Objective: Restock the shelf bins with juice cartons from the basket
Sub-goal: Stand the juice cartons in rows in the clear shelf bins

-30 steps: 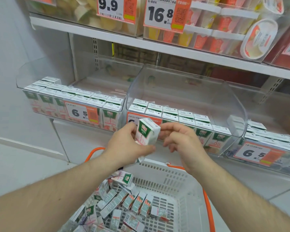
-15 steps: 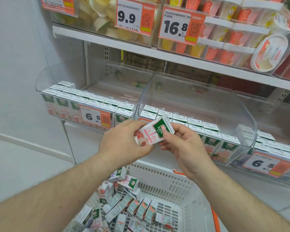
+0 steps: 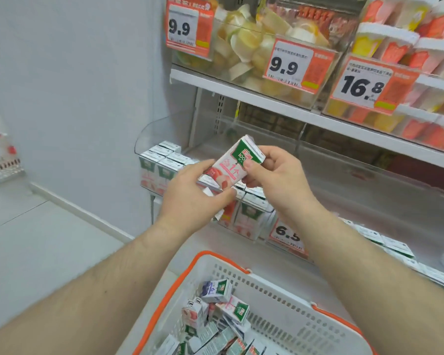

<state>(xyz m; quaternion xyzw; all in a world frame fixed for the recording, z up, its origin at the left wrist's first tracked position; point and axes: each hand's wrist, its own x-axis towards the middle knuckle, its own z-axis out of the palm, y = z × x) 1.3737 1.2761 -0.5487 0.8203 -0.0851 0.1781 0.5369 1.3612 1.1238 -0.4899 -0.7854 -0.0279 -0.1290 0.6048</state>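
A small pink-and-white juice carton (image 3: 235, 165) with a green top label is held tilted between both hands, in front of the clear shelf bins. My left hand (image 3: 192, 198) grips its lower end from the left and below. My right hand (image 3: 277, 175) pinches its upper right end with thumb and fingers. Behind the hands, the left clear bin (image 3: 149, 139) holds rows of upright cartons (image 3: 162, 160). A white basket with an orange rim (image 3: 274, 293) sits below, with several loose cartons (image 3: 215, 319) inside.
A 6.5 price tag (image 3: 287, 233) hangs on the bin front under my right wrist. More cartons (image 3: 385, 244) fill a bin to the right. The upper shelf (image 3: 267, 98) carries fruit cups with 9.9 and 16.8 tags. A white wall stands at the left.
The view has swung left and closer to the shelf. The carton has been turned between my hands, its pink face now toward me, and raised slightly.
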